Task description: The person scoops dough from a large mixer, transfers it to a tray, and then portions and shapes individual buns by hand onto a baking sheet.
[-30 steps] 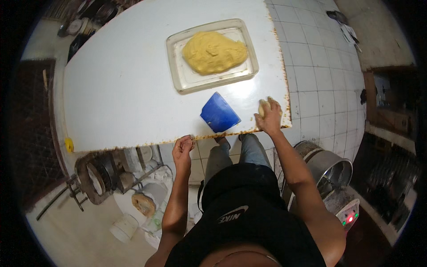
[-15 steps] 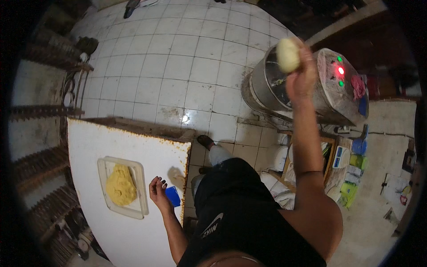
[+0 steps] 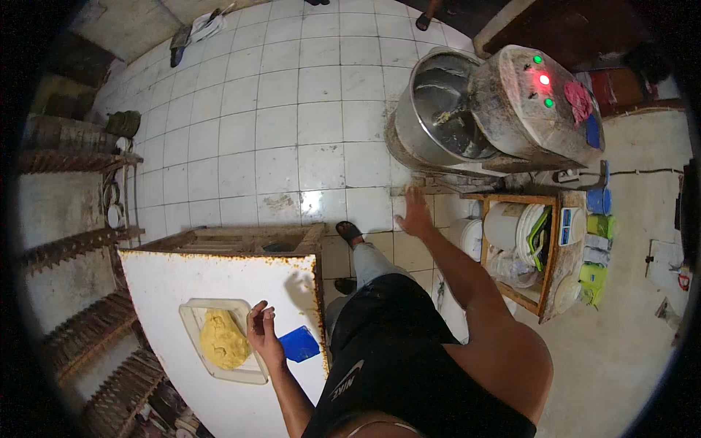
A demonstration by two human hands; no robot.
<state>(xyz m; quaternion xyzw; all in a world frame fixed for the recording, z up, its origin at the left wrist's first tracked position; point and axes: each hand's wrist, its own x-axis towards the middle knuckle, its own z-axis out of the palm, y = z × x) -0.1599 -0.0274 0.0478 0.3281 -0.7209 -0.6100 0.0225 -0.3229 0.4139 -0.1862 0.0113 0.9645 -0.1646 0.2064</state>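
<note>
My right hand (image 3: 416,213) is empty, palm down with fingers stretched out, over the floor in front of the mixer. My left hand (image 3: 265,337) hovers at the table's right side with loosely curled fingers, holding nothing I can see. Beside it on the white table lies a blue dough scraper (image 3: 299,344). To its left, a yellow dough mound (image 3: 223,339) rests in a shallow clear plastic tray (image 3: 191,310). The mixer's steel bowl (image 3: 418,142) shows a pale bit of dough (image 3: 447,115) on the metal inside; the lower part of the bowl is hidden.
The mixer housing (image 3: 504,109) carries green buttons, a red light and a pink cloth (image 3: 577,101). A wooden cabinet (image 3: 549,292) with white buckets (image 3: 504,225) stands at right. Slatted racks (image 3: 91,321) line the left. Other people's feet (image 3: 423,22) show at the top.
My right hand has come down and back from above the mixer bowl. The pale dough ball it held is gone from it. My left hand stays beside the scraper.
</note>
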